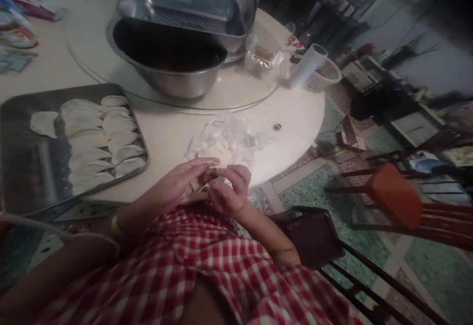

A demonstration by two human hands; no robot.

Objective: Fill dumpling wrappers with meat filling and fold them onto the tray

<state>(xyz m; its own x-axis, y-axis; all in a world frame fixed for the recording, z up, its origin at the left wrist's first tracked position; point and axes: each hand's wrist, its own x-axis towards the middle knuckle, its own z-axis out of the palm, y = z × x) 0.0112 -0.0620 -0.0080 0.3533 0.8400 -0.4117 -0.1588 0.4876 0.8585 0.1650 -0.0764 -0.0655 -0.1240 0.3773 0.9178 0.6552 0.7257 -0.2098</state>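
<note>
Near the table edge, just in front of my body, my left hand cups a dumpling whose brown filling shows between the hands. My right hand closes on its near right side, with thumb and fingers bent together at the wrapper's edge. Right beyond my fingers, pale round dumpling wrappers lie on a crumpled clear plastic bag. To the left, folded dumplings lie in two overlapping rows in a metal tray, with one lying apart from them.
A steel bowl of dark contents stands on the glass turntable, with a grey metal pan above its far rim. At the right are a wrapped package, a plastic roll and a white basket. Chairs stand beyond.
</note>
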